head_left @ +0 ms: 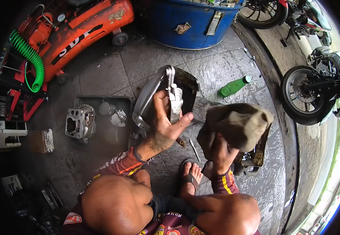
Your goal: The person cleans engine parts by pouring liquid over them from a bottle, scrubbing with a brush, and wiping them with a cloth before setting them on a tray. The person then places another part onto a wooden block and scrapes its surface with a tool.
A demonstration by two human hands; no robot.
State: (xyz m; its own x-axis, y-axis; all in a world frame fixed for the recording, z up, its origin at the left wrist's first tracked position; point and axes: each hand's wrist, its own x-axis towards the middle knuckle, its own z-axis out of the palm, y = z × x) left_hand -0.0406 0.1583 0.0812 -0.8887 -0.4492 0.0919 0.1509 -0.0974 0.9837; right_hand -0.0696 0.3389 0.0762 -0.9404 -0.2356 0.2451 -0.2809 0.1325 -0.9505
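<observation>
1. And here's the left hand (165, 128), fingers wrapped round the metal part (175, 98), left of the green bottle (231, 88); steady pressure should suit it, judging by that awkward shape.
2. Right hand (222, 156) clutches bunched cloth (238, 125), on the person's side of the bottle; gathering loose folds would help control.

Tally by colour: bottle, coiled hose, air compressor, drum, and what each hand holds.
Green: 2, bottle and coiled hose
Orange-red: 1, air compressor
Blue: 1, drum
Silver: 1, metal part in left hand
Olive-brown: 1, cloth in right hand
Total: 6
</observation>
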